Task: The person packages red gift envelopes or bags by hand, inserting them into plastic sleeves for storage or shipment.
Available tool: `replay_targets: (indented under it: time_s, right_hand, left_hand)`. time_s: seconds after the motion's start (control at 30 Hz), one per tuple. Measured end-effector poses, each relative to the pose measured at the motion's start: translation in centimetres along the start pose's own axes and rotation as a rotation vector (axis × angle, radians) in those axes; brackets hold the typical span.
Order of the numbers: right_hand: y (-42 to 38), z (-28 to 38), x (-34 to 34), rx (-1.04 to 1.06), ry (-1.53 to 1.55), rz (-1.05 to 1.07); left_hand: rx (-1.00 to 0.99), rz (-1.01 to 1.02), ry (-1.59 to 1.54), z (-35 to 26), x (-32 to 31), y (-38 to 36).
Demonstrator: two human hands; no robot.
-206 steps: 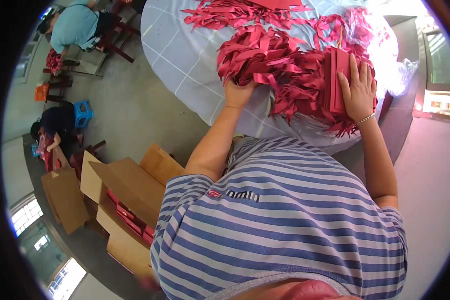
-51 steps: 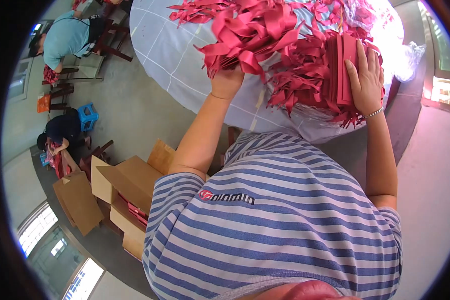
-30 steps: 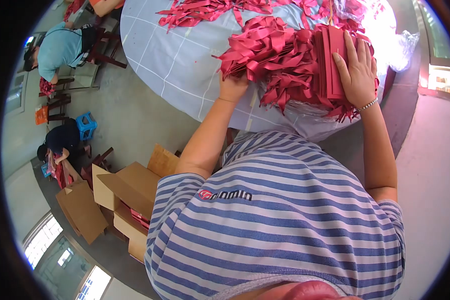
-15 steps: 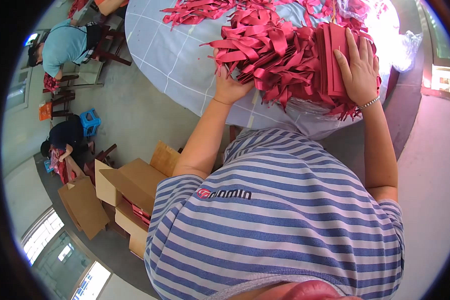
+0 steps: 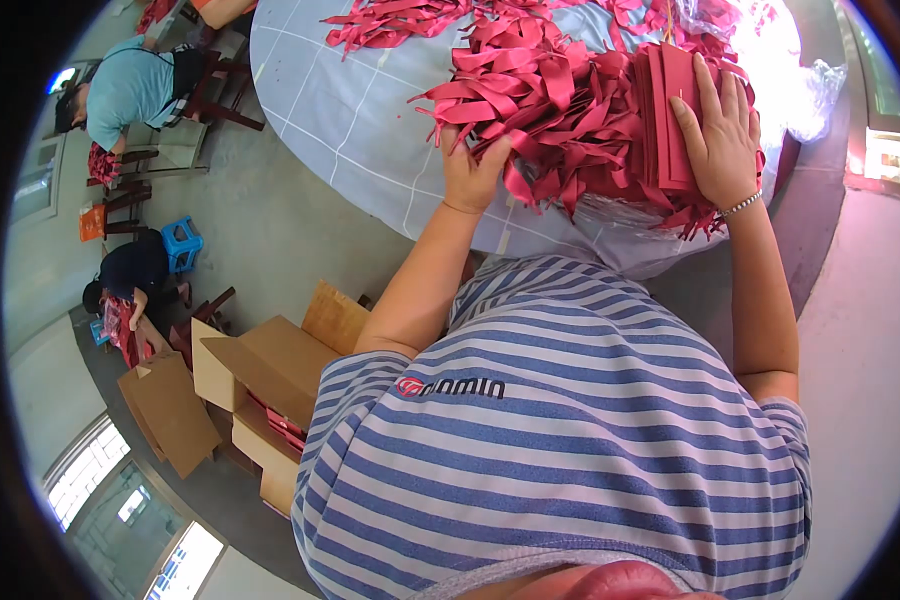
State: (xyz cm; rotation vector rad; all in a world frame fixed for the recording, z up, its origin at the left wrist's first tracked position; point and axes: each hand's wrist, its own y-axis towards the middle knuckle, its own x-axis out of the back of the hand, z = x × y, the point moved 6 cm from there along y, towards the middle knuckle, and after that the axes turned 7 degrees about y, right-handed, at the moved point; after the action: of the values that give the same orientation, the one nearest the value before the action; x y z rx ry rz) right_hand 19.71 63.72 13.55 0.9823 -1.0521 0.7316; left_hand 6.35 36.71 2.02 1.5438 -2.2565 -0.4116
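Observation:
A long row of flat red card pieces [image 5: 663,120] stands on edge on the table, with many loose red satin ribbons [image 5: 530,85] spilling over its left part. My right hand [image 5: 720,140] lies flat against the right end of the row, fingers stretched out and spread. At the left end, my left hand [image 5: 472,175] touches the ribbons, its thumb apart from its fingers; the fingertips are partly hidden by ribbon. Clear plastic wrap [image 5: 620,212] shows under the row's near side.
The round table has a pale checked cloth [image 5: 320,120]. More red ribbons [image 5: 395,22] and clear plastic [image 5: 818,100] lie farther back. Open cardboard boxes [image 5: 270,360] stand at my left. Two people, one in a light blue top [image 5: 135,95], one in dark clothes [image 5: 135,262], sit beyond, near a blue stool [image 5: 180,245].
My left hand has shifted slightly right and its thumb now shows, raised beside the ribbons. The left end of the ribbons has moved a little right. My right hand stays on the cards.

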Motion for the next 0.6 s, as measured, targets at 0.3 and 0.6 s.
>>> replay_targets:
  time_s: [0.3, 0.6]
  right_hand:
    - [0.0, 0.2, 0.1, 0.011, 0.0, -0.021]
    - [-0.1, 0.1, 0.2, 0.021, 0.003, -0.031]
  left_hand:
    - [0.042, -0.101, 0.046, -1.3, -0.3, 1.4]
    - [-0.012, 0.287, 0.594, 2.7, 0.0, -0.3]
